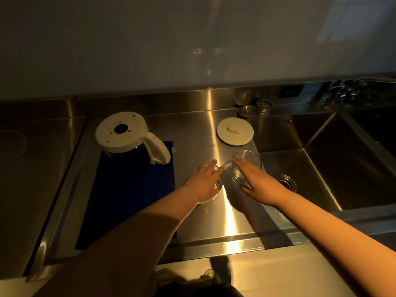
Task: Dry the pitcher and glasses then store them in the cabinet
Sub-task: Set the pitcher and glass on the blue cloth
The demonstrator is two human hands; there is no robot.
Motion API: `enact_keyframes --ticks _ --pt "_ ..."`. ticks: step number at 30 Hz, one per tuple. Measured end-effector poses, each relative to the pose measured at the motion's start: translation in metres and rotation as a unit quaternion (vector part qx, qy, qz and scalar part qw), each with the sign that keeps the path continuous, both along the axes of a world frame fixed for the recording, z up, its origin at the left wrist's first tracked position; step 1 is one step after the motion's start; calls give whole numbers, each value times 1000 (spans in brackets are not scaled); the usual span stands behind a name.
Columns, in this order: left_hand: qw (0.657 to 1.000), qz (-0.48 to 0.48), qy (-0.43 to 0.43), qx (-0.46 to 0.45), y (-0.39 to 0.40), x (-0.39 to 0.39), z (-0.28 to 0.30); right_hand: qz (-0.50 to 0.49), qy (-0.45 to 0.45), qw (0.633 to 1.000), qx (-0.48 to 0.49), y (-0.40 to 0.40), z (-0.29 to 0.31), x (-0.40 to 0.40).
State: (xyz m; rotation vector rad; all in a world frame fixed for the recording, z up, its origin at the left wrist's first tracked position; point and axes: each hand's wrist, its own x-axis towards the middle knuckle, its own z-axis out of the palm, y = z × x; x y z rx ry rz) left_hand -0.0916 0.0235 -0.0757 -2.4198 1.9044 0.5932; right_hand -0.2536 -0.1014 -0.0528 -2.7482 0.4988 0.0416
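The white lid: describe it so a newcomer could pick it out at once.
Start at the steel sink on the right. Just left of its rim, on the counter, lies the white lid, flat and beyond the glass under the right hand. Unlike the upturned pitcher, it is a thin disc with a small knob.

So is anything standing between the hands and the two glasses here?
Nothing visible does. The left hand lies over one glass, and the right hand is on the other glass. The white lid and upturned pitcher sit farther back, clear of both.
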Motion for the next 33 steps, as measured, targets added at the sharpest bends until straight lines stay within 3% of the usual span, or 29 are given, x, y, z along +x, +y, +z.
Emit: enact_keyframes --ticks 15,21,33 --pt "997 32 41 -51 -1 0 -2 5 1 1000 -21 1 -11 -3" --pt "994 50 37 -95 13 5 6 26 -39 998 -32 16 -5 20" --pt "969 139 72 -192 118 59 18 149 -132 975 99 105 16 102"
